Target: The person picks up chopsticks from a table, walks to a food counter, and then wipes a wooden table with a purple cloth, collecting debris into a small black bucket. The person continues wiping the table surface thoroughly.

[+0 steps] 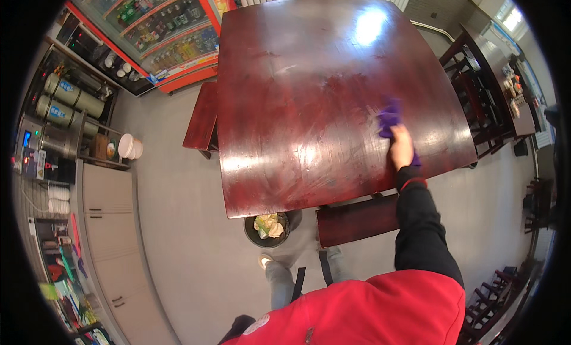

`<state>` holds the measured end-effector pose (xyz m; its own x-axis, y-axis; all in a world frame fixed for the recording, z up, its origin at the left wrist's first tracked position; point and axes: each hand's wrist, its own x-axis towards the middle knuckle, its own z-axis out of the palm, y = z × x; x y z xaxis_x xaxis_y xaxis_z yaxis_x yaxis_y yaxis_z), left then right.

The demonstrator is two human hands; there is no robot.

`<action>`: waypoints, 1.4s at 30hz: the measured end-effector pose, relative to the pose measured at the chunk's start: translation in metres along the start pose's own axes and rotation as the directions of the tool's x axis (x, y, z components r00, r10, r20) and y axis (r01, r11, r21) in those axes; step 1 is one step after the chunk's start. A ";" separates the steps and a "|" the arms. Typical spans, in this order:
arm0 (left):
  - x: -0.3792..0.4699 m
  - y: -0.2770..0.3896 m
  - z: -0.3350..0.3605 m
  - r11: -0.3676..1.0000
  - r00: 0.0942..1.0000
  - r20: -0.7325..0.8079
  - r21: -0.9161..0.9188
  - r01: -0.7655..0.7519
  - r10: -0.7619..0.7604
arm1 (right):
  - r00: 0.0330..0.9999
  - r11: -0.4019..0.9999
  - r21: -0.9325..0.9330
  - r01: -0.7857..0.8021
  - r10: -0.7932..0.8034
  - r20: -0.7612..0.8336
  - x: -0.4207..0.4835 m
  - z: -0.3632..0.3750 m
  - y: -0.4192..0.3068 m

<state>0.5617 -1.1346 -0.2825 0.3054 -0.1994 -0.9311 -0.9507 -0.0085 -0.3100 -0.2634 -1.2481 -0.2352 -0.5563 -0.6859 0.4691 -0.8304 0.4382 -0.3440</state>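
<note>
My right hand [402,146] reaches out over the near right part of a dark red wooden table [285,100], gripping a purple cloth [390,117]. The cloth is blurred and lies against the glossy tabletop, with a bit of it showing beside my wrist. Streaks and dull smears mark the surface around it. My left hand is out of view.
A wooden bench [357,220] stands at the table's near side, another bench [200,117] at its left. Near my feet, a black bin [250,236] holds crumpled waste. A drinks fridge [192,80] is at the back left, cabinets [111,229] line the left, and more tables [495,55] the right.
</note>
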 end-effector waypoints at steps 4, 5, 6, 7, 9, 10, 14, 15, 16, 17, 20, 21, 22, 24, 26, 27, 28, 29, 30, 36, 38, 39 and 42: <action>0.042 -0.030 -0.028 0.999 0.999 -0.037 0.050 -0.008 0.010 | 0.929 0.889 -0.274 -0.368 0.367 -0.056 0.018 0.029 -0.001; 0.056 -0.042 -0.034 0.998 0.999 -0.052 0.069 -0.009 0.012 | 0.972 0.967 -0.149 -0.208 0.187 -0.142 0.016 0.049 -0.041; 0.070 -0.054 -0.046 0.997 0.997 -0.070 0.081 -0.011 0.017 | 0.992 0.997 -0.032 -0.064 0.060 -0.114 0.014 0.067 -0.091; 0.086 -0.065 -0.060 0.996 0.996 -0.087 0.090 -0.021 0.029 | 0.991 0.992 0.118 0.037 -0.021 -0.135 0.004 0.085 -0.150; 0.118 -0.090 -0.099 0.992 0.987 -0.154 0.121 -0.028 0.046 | 0.966 0.945 0.205 0.253 -0.257 -0.006 -0.032 0.106 -0.269; 0.132 -0.097 -0.122 0.991 0.980 -0.192 0.130 -0.033 0.057 | 0.928 0.906 0.241 0.347 -0.369 0.047 -0.054 0.109 -0.321; 0.161 -0.132 -0.223 0.993 0.944 -0.328 0.114 0.007 0.031 | 0.881 0.859 0.406 0.313 -0.422 0.214 -0.129 0.096 -0.434; 0.160 -0.138 -0.243 0.996 0.944 -0.331 0.092 0.018 0.013 | 0.886 0.856 0.448 0.257 -0.394 0.245 -0.140 0.091 -0.438; 0.156 -0.147 -0.258 0.998 0.950 -0.311 0.056 0.039 -0.020 | 0.855 0.824 0.480 0.302 -0.457 0.247 -0.147 0.086 -0.434; 0.151 -0.155 -0.274 0.998 0.955 -0.291 0.021 0.062 -0.053 | 0.856 0.824 0.503 0.260 -0.438 0.276 -0.148 0.082 -0.420; 0.145 -0.167 -0.311 0.995 0.952 -0.307 0.097 0.013 0.017 | 0.944 0.920 0.390 0.050 -0.171 0.281 -0.144 0.077 -0.365; 0.146 -0.166 -0.323 0.988 0.943 -0.321 0.152 -0.036 0.084 | 0.958 0.959 0.214 0.185 -0.224 0.177 -0.137 0.077 -0.341; 0.149 -0.164 -0.332 0.985 0.933 -0.343 0.166 -0.057 0.112 | 0.991 0.992 0.127 0.001 -0.018 0.133 -0.126 0.080 -0.320; 0.152 -0.162 -0.355 0.945 0.897 -0.356 0.285 -0.161 0.260 | 0.958 0.958 -0.060 -0.281 0.276 -0.072 -0.101 0.093 -0.286; 0.151 -0.155 -0.379 0.928 0.858 -0.403 0.319 -0.194 0.318 | 0.763 0.708 -0.289 -0.645 0.617 -0.192 -0.072 0.124 -0.282; 0.147 -0.151 -0.394 0.940 0.839 -0.457 0.295 -0.171 0.296 | 0.768 0.716 -0.283 -0.638 0.619 -0.165 -0.055 0.141 -0.289; 0.143 -0.147 -0.415 0.950 0.822 -0.498 0.272 -0.154 0.276 | 0.843 0.800 -0.281 -0.530 0.532 -0.076 -0.047 0.157 -0.304; 0.139 -0.140 -0.444 0.934 0.851 -0.443 0.328 -0.139 0.282 | 0.904 0.872 -0.271 -0.408 0.428 0.017 -0.034 0.176 -0.323; 0.134 -0.131 -0.473 0.915 0.883 -0.376 0.383 -0.129 0.282 | 0.909 0.905 -0.173 -0.390 0.408 0.088 -0.023 0.196 -0.345; 0.120 -0.054 -0.649 0.833 0.896 -0.334 0.549 -0.069 0.294 | 0.894 0.858 -0.256 -0.446 0.441 -0.077 0.144 0.276 -0.359; 0.130 -0.032 -0.693 0.860 0.873 -0.403 0.510 -0.037 0.276 | 0.856 0.778 -0.370 -0.508 0.502 -0.120 0.210 0.304 -0.341; 0.138 -0.021 -0.710 0.907 0.852 -0.463 0.420 -0.033 0.245 | 0.820 0.720 -0.416 -0.556 0.557 -0.132 0.243 0.319 -0.337; 0.164 0.010 -0.762 0.948 0.883 -0.469 -0.273 -0.165 0.018 | 0.850 0.778 -0.342 -0.527 0.492 -0.189 0.332 0.366 -0.350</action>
<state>0.5612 -1.9144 -0.2919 0.2270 -0.6359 -0.7377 -0.9661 -0.2428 -0.0880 -0.1459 -1.8415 -0.2567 -0.8873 -0.2575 0.3825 -0.3634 0.9011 -0.2366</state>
